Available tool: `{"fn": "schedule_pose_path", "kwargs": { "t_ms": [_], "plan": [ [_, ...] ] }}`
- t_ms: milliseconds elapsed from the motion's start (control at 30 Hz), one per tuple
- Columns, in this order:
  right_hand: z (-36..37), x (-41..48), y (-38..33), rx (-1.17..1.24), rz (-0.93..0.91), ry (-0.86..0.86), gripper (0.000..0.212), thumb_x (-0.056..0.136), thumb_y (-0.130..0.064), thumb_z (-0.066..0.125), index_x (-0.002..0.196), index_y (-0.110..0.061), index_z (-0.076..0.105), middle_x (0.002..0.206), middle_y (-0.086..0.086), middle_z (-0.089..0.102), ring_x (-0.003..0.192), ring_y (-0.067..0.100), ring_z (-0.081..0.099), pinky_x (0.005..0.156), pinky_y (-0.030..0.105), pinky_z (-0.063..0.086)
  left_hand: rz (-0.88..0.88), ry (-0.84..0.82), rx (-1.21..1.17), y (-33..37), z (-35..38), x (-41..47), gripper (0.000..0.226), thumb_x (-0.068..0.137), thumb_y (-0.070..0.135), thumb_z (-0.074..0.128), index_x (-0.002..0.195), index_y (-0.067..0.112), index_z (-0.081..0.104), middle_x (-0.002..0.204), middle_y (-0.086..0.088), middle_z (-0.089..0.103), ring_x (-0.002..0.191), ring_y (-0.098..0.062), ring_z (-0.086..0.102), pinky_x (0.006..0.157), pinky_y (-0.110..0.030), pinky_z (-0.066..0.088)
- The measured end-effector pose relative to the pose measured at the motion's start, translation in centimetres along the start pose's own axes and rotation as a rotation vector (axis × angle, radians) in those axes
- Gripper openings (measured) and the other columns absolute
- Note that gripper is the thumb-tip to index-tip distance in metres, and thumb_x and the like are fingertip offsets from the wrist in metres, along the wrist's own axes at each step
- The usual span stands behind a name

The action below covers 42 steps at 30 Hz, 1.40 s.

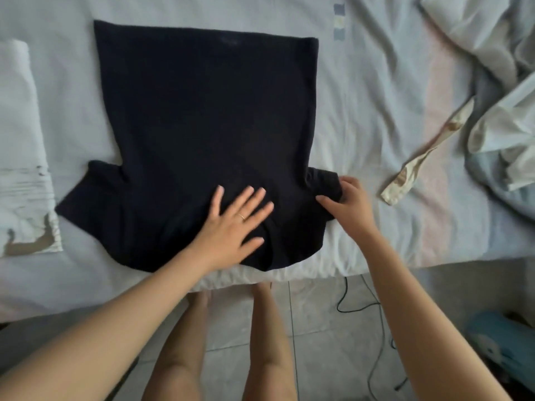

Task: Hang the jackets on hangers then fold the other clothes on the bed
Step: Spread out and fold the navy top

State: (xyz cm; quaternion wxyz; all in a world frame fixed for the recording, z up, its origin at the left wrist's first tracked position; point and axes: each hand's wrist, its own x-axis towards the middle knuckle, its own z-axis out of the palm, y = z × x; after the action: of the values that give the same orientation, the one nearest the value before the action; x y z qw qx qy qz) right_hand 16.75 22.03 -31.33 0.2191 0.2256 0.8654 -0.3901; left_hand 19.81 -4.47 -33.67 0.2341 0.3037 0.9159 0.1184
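A black T-shirt point(202, 117) lies spread flat on the pale bed point(370, 111), its neck end toward me and its hem at the far side. My left hand point(234, 224) presses flat on the shirt near the collar, fingers straight and spread. My right hand point(347, 201) pinches the shirt's right sleeve point(322, 180), which is bunched between its thumb and fingers. The left sleeve point(86, 195) lies stretched out flat.
A folded white cloth point(20, 146) with beige marks lies at the left. A crumpled pile of white and pale blue clothes point(498, 91) sits at the right, with a beige strap point(425, 151) trailing from it. Cables point(359, 302) run over the tiled floor below the bed edge.
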Motion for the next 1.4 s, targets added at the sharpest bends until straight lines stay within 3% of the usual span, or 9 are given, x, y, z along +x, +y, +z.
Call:
{"fn": "schedule_pose_path", "kwargs": {
  "t_ms": [67, 167, 233, 333, 467, 667, 767, 933, 1400],
  "plan": [
    [-1.1, -0.3, -0.4, 0.244, 0.089, -0.061, 0.012, 0.085, -0.015, 0.068, 0.097, -0.013, 0.068, 0.101, 0.001, 0.066, 0.09, 0.015, 0.065, 0.08, 0.027, 0.053, 0.091, -0.105, -0.139, 2.5, -0.1, -0.1, 0.064, 0.088, 0.052, 0.021, 0.149, 0.03, 0.021, 0.158, 0.008, 0.008, 0.146, -0.008, 0.005, 0.118, -0.045, -0.005],
    [-2.6, -1.0, 0.0, 0.414, 0.162, -0.144, 0.009, 0.087, -0.004, 0.061, 0.093, -0.003, 0.067, 0.086, 0.008, 0.069, 0.077, 0.017, 0.067, 0.071, 0.029, 0.053, -0.013, -0.015, -0.442, 5.5, -1.7, 0.3, 0.049, 0.09, 0.044, 0.028, 0.119, 0.027, 0.064, 0.135, 0.013, 0.054, 0.123, -0.006, 0.051, 0.107, -0.034, 0.038],
    [-2.6, -1.5, 0.4, 0.391, 0.2, -0.143, 0.012, 0.087, -0.003, 0.059, 0.093, 0.007, 0.059, 0.081, 0.012, 0.06, 0.074, 0.023, 0.059, 0.068, 0.033, 0.048, -0.074, 0.034, -0.497, 6.5, -2.8, 0.9, 0.032, 0.093, 0.035, 0.04, 0.108, 0.025, 0.066, 0.115, 0.015, 0.064, 0.098, -0.007, 0.061, 0.086, -0.033, 0.05],
    [-1.9, -2.5, 0.5, 0.405, 0.218, -0.053, 0.021, 0.084, 0.005, 0.053, 0.077, -0.013, 0.046, 0.072, 0.005, 0.048, 0.067, 0.017, 0.046, 0.059, 0.028, 0.04, -0.141, 0.078, -0.72, 8.5, -3.2, 2.6, 0.034, 0.094, 0.026, 0.049, 0.127, 0.026, 0.055, 0.134, 0.015, 0.051, 0.12, -0.001, 0.047, 0.097, -0.023, 0.041],
    [-1.4, -5.3, -2.0, 0.536, 0.04, -0.013, 0.04, 0.084, 0.013, 0.044, 0.101, -0.023, 0.048, 0.099, 0.001, 0.065, 0.082, 0.017, 0.061, 0.067, 0.03, 0.05, -0.554, 0.075, -1.534, 10.7, -3.3, 5.2, 0.042, 0.101, 0.036, 0.035, 0.141, 0.024, 0.041, 0.139, 0.006, 0.047, 0.129, -0.009, 0.043, 0.101, -0.024, 0.035],
    [-0.1, -5.8, -5.5, 0.205, -0.366, -0.458, 0.058, 0.085, -0.001, 0.045, 0.13, -0.036, 0.04, 0.127, -0.009, 0.061, 0.083, 0.007, 0.066, 0.08, 0.027, 0.053, -0.722, 0.122, -2.322, 7.6, -3.6, 4.5, 0.059, 0.091, 0.063, 0.03, 0.118, 0.019, 0.06, 0.117, -0.007, 0.067, 0.109, -0.021, 0.063, 0.093, -0.036, 0.048],
    [-0.1, -2.2, -6.3, -0.156, -0.565, -0.216, 0.065, 0.075, 0.007, 0.038, 0.134, -0.021, 0.045, 0.128, -0.012, 0.056, 0.115, 0.006, 0.053, 0.098, 0.029, 0.042, -0.758, 0.154, -1.999, 7.9, -2.6, 4.2, 0.04, 0.091, 0.023, 0.06, 0.129, 0.015, 0.053, 0.122, -0.003, 0.063, 0.113, -0.019, 0.059, 0.087, -0.027, 0.052],
    [-1.5, 4.1, -7.7, -0.939, -0.658, -0.495, 0.055, 0.086, -0.022, 0.065, 0.136, -0.021, 0.043, 0.127, 0.002, 0.055, 0.119, 0.023, 0.05, 0.1, 0.033, 0.03, -0.751, 0.439, -1.258, 8.7, 0.0, 2.8, 0.046, 0.086, 0.006, 0.065, 0.129, 0.01, 0.05, 0.117, -0.004, 0.061, 0.107, -0.013, 0.059, 0.09, -0.027, 0.051],
    [-1.3, 4.6, -6.9, -0.651, -0.582, -0.3, 0.024, 0.094, -0.03, 0.055, 0.11, -0.013, 0.06, 0.096, 0.001, 0.067, 0.091, 0.022, 0.062, 0.094, 0.031, 0.037, -0.904, 0.669, -1.063, 8.6, -0.8, 2.5, 0.018, 0.086, 0.026, 0.068, 0.1, 0.021, 0.058, 0.075, 0.016, 0.056, 0.067, -0.008, 0.061, 0.065, -0.029, 0.054]
  ]
}}
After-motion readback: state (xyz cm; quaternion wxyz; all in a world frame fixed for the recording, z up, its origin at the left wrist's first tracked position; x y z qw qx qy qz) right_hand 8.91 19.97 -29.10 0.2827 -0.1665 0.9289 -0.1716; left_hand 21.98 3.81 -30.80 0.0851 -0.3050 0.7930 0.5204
